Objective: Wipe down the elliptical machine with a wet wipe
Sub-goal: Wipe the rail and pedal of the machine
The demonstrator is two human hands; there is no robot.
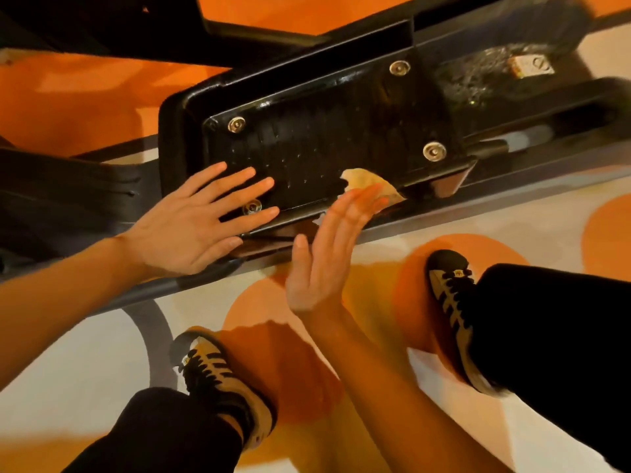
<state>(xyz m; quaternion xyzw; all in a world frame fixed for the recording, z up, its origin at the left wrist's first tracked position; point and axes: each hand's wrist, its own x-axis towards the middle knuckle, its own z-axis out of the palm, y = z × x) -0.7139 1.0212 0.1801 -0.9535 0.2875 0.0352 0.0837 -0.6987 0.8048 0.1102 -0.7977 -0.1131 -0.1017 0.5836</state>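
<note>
A: Where is the wet wipe (pixel 367 180)?
B: It lies on the near edge of the black pedal (pixel 324 131). The straight fingers of the right hand (pixel 324 257) press it there; they are not clenched.
A: And the left hand (pixel 191 227)?
B: It lies flat on the pedal's left end, fingers spread, grasping nothing.

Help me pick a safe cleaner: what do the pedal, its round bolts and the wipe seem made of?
Pedal: black, ribbed, with a glossy sheen; likely moulded plastic or rubber. Bolts: bright, mirror-like round heads; probably steel or chromed. Wipe: pale, limp, crumpled under the right hand; looks like nonwoven cloth.
</note>
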